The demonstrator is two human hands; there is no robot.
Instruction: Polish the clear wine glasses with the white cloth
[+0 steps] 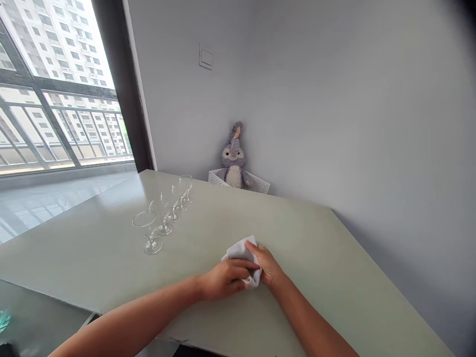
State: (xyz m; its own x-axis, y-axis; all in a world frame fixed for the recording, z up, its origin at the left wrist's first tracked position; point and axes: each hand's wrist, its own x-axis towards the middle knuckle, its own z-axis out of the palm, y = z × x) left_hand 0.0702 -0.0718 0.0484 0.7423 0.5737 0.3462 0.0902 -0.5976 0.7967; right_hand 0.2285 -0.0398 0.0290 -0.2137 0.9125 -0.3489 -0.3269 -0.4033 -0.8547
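Observation:
A white cloth [240, 250] is bunched between my two hands above the near middle of the table. My left hand [226, 278] comes from the left, its fingers bent over the lower part of the cloth. On the other side my right hand [268, 265] grips the cloth, thumb along its upper edge. Whether something is wrapped inside the cloth cannot be made out. Several clear stemmed glasses [152, 245] stand upright in a slanting row to the left, apart from both hands.
The pale table [297, 233] reaches toward a grey wall corner. Behind its far edge, a purple plush rabbit [233, 161] sits in a white perforated basket [261, 186]. A large window [55, 99] is on the left. Something green and shiny [4, 321] shows at the lower left.

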